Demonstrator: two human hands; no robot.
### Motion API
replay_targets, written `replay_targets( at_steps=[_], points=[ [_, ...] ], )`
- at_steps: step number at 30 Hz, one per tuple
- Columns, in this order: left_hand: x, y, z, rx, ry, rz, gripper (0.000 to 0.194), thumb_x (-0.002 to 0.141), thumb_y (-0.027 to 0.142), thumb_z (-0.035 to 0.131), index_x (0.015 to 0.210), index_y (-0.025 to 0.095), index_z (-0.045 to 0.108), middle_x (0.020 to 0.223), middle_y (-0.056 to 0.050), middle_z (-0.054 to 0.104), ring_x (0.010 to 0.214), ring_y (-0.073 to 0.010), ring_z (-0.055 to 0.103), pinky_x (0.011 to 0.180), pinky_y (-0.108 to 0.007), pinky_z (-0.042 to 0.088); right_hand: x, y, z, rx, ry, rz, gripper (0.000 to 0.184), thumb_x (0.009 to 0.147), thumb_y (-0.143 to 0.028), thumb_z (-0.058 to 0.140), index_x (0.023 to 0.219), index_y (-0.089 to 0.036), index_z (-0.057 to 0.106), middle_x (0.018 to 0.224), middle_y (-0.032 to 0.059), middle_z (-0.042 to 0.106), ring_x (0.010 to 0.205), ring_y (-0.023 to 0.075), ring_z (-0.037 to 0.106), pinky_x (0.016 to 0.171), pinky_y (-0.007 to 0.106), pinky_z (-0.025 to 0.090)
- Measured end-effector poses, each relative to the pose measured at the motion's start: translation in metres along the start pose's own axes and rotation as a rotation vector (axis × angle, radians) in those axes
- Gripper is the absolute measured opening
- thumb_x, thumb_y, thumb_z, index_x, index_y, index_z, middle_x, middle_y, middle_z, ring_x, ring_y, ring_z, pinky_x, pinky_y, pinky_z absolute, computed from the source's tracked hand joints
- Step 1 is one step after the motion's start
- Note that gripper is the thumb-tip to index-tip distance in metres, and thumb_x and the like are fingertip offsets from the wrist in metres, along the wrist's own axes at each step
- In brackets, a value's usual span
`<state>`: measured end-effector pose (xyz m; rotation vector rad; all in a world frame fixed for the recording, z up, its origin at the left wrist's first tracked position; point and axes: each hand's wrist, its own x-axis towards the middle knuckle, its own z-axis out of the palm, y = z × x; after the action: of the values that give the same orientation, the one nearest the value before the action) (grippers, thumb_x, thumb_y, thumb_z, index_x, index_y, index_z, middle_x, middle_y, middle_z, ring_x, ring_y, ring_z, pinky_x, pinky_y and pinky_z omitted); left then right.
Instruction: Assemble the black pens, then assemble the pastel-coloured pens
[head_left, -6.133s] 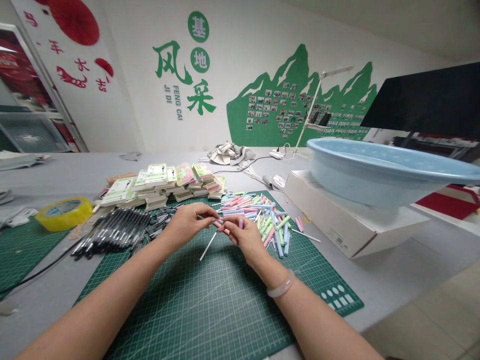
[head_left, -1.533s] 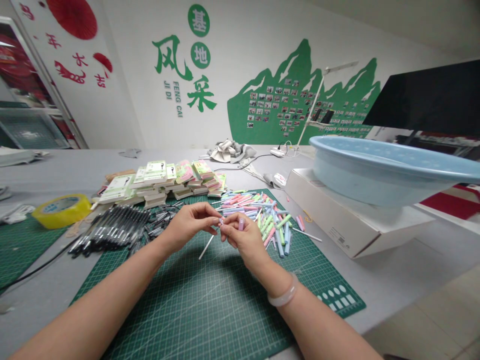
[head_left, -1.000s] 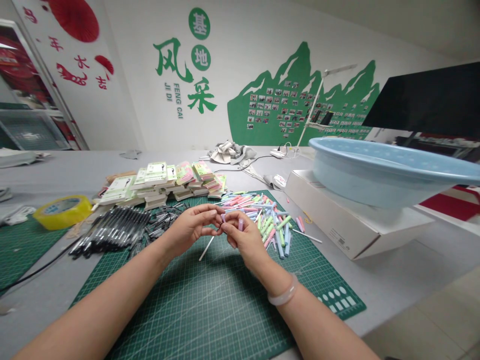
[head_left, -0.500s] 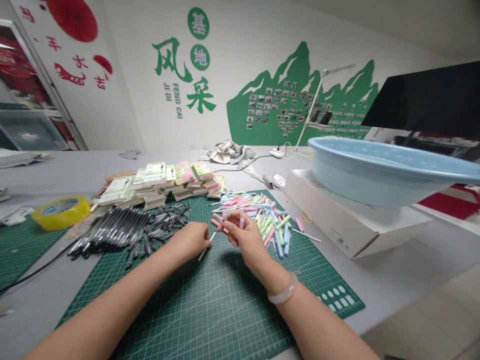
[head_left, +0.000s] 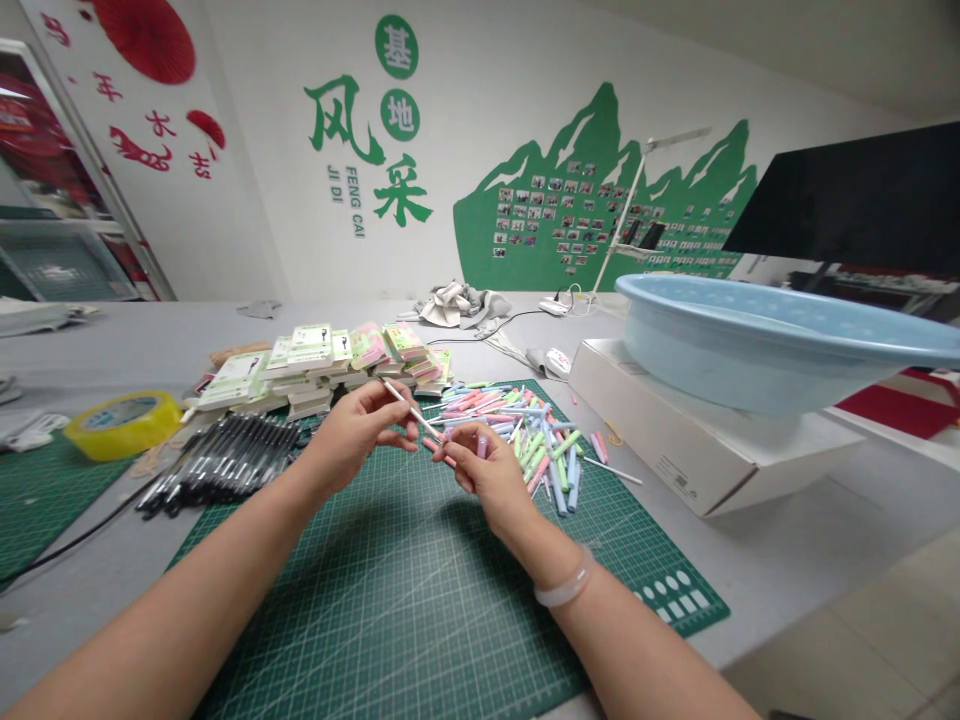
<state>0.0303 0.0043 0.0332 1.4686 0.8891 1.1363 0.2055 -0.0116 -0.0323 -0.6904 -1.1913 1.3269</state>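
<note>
Holding the white stick point(head_left: 405, 405): the left hand point(head_left: 360, 430) pinches it between thumb and fingers, above the green mat point(head_left: 390, 590); it slants down to the right fingertips.
Right hand point(head_left: 491, 475): fingers bent, with a purple tube point(head_left: 482, 447) tucked between them; the tips are pinched together, but what they pinch is too small to tell.
Black pens point(head_left: 232, 455): in a heap left of the hands, partly on the mat.
Coloured tubes point(head_left: 574, 475): in a messy pile on the mat, just past the right hand.
Yellow tape point(head_left: 165, 425): toward the worktop's point(head_left: 660, 530) left side.
White box point(head_left: 667, 440): near the worktop's right edge, with a blue basin point(head_left: 697, 355) on top.
Small boxes point(head_left: 311, 345): stacked behind the pens.
Grey cloth point(head_left: 487, 305): crumpled near the worktop's far edge, by the wall point(head_left: 262, 130).
</note>
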Motion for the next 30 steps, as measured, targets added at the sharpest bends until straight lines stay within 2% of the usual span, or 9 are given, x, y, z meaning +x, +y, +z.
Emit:
replay_targets(
  at_steps=[3, 8, 12, 20, 30],
  points=[
    [-0.0024, 0.0042, 0.0053, -0.128, 0.009, 0.049, 0.018, 0.079, 0.029, 0.059, 0.089, 0.016, 0.052, 0.089, -0.005, 0.062, 0.076, -0.0177, 0.063, 0.062, -0.032, 0.056, -0.0001, 0.0006, -0.0002, 0.007, -0.008, 0.01, 0.02, 0.074, -0.033, 0.065, 0.083, -0.019, 0.054, 0.069, 0.0, 0.067, 0.036, 0.003, 0.032, 0.036, 0.018, 0.019],
    [-0.0029, 0.0009, 0.0086, -0.157, -0.021, 0.055, 0.016, 0.081, 0.029, 0.058, 0.088, 0.016, 0.051, 0.088, -0.005, 0.062, 0.075, -0.0172, 0.064, 0.062, -0.031, 0.057, -0.0013, 0.0005, 0.0005, 0.005, -0.028, 0.01, 0.019, 0.075, -0.033, 0.064, 0.084, -0.019, 0.054, 0.069, 0.0006, 0.067, 0.036, 0.0031, 0.033, 0.036, 0.018, 0.019],
    [-0.0035, -0.0023, 0.0096, -0.122, -0.036, 0.054, 0.016, 0.082, 0.029, 0.058, 0.088, 0.016, 0.051, 0.088, -0.005, 0.062, 0.075, -0.0174, 0.065, 0.061, -0.03, 0.057, -0.0016, 0.0024, 0.0002, 0.006, -0.051, 0.006, 0.019, 0.076, -0.031, 0.063, 0.086, -0.018, 0.054, 0.071, 0.0014, 0.067, 0.037, 0.0031, 0.033, 0.036, 0.018, 0.02],
    [-0.0049, 0.0004, 0.0107, -0.007, -0.038, 0.097, 0.015, 0.085, 0.03, 0.053, 0.091, 0.016, 0.05, 0.088, -0.004, 0.061, 0.077, -0.0184, 0.065, 0.064, -0.035, 0.058, -0.0018, 0.0031, 0.0008, 0.008, -0.059, 0.023, 0.017, 0.076, -0.028, 0.063, 0.085, -0.018, 0.053, 0.068, 0.0001, 0.067, 0.035, 0.0029, 0.033, 0.035, 0.017, 0.02],
    [-0.0054, 0.0029, 0.0093, 0.095, -0.072, 0.128, 0.015, 0.081, 0.028, 0.058, 0.09, 0.016, 0.054, 0.081, -0.002, 0.063, 0.076, -0.0177, 0.064, 0.067, -0.034, 0.058, -0.0011, 0.0035, 0.0012, -0.01, -0.06, 0.032, 0.02, 0.075, -0.028, 0.064, 0.09, -0.017, 0.058, 0.064, -0.0008, 0.065, 0.035, 0.0028, 0.033, 0.035, 0.018, 0.021]
  ],
)
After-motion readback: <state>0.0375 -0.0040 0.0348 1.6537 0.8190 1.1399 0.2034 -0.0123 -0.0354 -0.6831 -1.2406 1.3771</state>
